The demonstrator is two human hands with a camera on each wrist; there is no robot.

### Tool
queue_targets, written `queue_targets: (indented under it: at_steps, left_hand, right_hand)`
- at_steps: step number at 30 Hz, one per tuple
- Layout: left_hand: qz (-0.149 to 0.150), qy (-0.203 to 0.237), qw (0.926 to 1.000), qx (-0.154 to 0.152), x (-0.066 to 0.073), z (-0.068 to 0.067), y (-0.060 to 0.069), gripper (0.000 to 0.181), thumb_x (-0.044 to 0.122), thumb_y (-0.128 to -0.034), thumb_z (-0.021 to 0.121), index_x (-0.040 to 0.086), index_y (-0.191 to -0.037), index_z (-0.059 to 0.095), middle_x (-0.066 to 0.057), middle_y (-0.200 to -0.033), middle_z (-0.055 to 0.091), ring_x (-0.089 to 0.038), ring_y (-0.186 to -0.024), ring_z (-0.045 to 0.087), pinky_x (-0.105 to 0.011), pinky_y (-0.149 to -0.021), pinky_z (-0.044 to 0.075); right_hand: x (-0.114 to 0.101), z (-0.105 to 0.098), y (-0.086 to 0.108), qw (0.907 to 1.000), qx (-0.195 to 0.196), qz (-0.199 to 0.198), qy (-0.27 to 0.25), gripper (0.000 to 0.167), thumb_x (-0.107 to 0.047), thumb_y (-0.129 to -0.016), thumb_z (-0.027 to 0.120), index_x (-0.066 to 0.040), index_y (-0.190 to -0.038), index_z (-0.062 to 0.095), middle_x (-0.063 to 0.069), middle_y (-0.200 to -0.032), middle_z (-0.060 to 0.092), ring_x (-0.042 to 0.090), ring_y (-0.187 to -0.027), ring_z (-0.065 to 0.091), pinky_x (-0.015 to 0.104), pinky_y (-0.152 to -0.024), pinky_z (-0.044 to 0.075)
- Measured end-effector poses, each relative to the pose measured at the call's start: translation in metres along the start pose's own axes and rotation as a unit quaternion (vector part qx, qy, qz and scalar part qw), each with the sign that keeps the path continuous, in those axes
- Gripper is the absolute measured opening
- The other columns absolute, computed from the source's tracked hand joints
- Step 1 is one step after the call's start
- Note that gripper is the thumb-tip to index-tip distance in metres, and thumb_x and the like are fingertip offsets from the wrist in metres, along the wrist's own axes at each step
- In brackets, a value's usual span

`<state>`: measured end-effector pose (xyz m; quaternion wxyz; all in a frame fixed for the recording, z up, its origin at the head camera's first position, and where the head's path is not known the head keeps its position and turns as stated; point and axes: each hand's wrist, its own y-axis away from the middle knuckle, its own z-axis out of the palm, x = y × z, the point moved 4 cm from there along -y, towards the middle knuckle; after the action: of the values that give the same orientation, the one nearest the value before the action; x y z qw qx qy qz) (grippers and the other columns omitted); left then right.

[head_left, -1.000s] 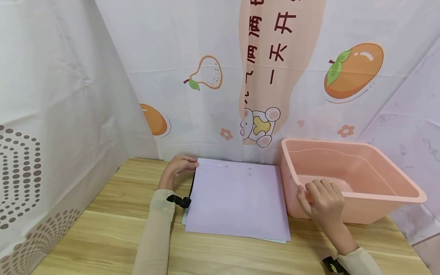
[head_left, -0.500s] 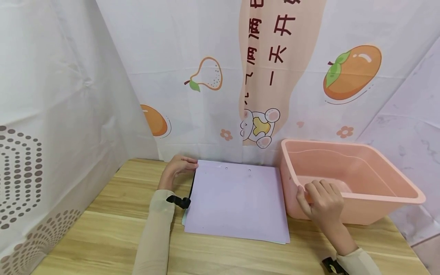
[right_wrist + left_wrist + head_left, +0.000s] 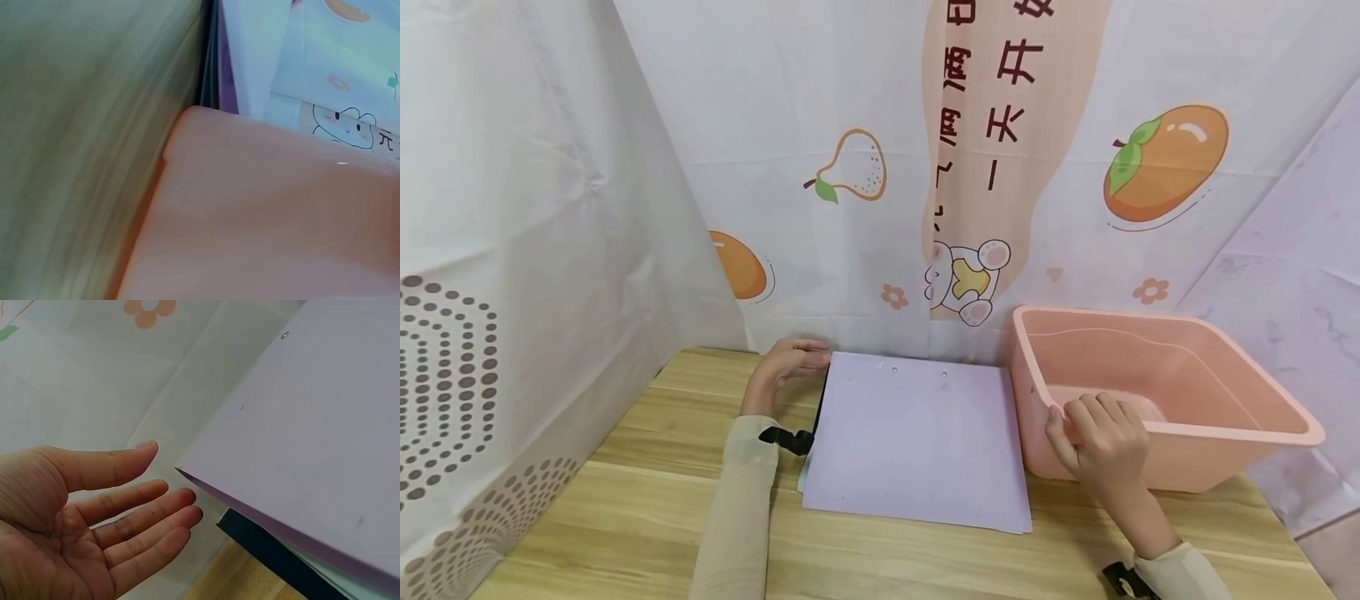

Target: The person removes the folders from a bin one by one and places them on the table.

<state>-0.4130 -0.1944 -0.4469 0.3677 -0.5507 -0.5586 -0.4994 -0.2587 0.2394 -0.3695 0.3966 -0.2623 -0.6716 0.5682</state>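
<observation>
A flat purple folder (image 3: 917, 442) lies on top of a small stack against the basin's left side. Beneath it, a dark folder edge (image 3: 275, 553) and a pale green edge (image 3: 369, 578) show in the left wrist view. My left hand (image 3: 786, 367) is beside the stack's far left corner, its fingers (image 3: 147, 522) extended and holding nothing; a narrow gap separates them from the purple corner. With my right hand (image 3: 1105, 442) I grip the near left rim of a pink plastic basin (image 3: 1195, 462), fingers over the edge and thumb outside. The right wrist view shows mostly the basin's wall (image 3: 250, 206).
The wooden table (image 3: 610, 517) extends in front of and left of the stack. A white printed curtain (image 3: 850, 258) hangs directly behind the stack and basin. Another curtain (image 3: 1292, 333) borders the right side.
My left fingers have come slightly off the folder's corner. The purple folder's front edge now covers more of the pale green one below. My right hand keeps its grip on the basin.
</observation>
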Motion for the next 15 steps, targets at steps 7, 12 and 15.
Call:
queue_targets:
  at_steps: [7,12,15]
  left_hand:
    - [-0.004,0.028,0.9994,0.021,0.004,-0.001,0.003,0.051,0.017,-0.0974,0.068,0.000,-0.144,0.056,-0.023,-0.141,0.061,-0.039,-0.130,0.060,-0.048,-0.113,0.046]
    - [0.027,0.056,0.9963,0.059,0.014,-0.004,0.008,0.049,0.018,-0.0995,0.065,0.001,-0.144,0.055,-0.023,-0.143,0.059,-0.040,-0.132,0.057,-0.048,-0.114,0.045]
    - [0.058,0.053,0.9937,0.079,0.033,-0.002,0.018,0.050,0.022,-0.1006,0.065,0.001,-0.145,0.055,-0.022,-0.144,0.059,-0.039,-0.134,0.055,-0.048,-0.116,0.044]
  right_hand:
    - [0.004,0.002,0.009,0.9973,-0.072,0.017,0.005,0.040,-0.027,-0.094,0.056,-0.001,-0.063,0.059,0.008,-0.055,0.051,0.027,-0.048,0.043,0.041,-0.044,0.033]
    - [0.006,0.003,0.014,0.9928,-0.114,0.036,0.015,0.041,-0.030,-0.097,0.054,-0.001,-0.069,0.064,0.007,-0.058,0.056,0.027,-0.050,0.049,0.043,-0.047,0.040]
    - [0.007,0.004,0.013,0.9918,-0.118,0.045,0.016,0.040,-0.030,-0.097,0.055,-0.002,-0.071,0.065,0.008,-0.059,0.059,0.025,-0.049,0.051,0.043,-0.047,0.041]
